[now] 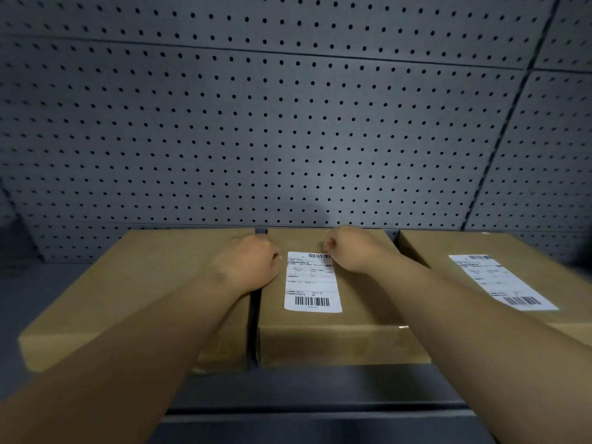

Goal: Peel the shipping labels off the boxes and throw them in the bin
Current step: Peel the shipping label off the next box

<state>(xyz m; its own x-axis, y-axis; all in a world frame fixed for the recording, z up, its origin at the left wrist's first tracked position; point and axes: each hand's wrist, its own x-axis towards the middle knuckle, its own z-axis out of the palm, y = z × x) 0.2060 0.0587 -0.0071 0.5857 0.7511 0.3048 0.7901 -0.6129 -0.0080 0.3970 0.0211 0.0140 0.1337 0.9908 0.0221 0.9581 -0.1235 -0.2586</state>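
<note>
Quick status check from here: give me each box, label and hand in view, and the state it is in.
left box: closed, no label visible on top
middle box: closed, label on top
middle label: stuck flat, far right corner under the fingertips
right box: closed, label on top
right label: stuck flat, untouched
left hand: curled, resting at the middle box's left edge
right hand: curled, fingertips at the middle label's far right corner

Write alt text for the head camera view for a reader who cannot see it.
Two bare hands work on the middle box of three cardboard boxes: the right hand picks at the top edge of its white shipping label, the left hand braces the box's left edge. The right box's label is intact; the left box shows none.
</note>
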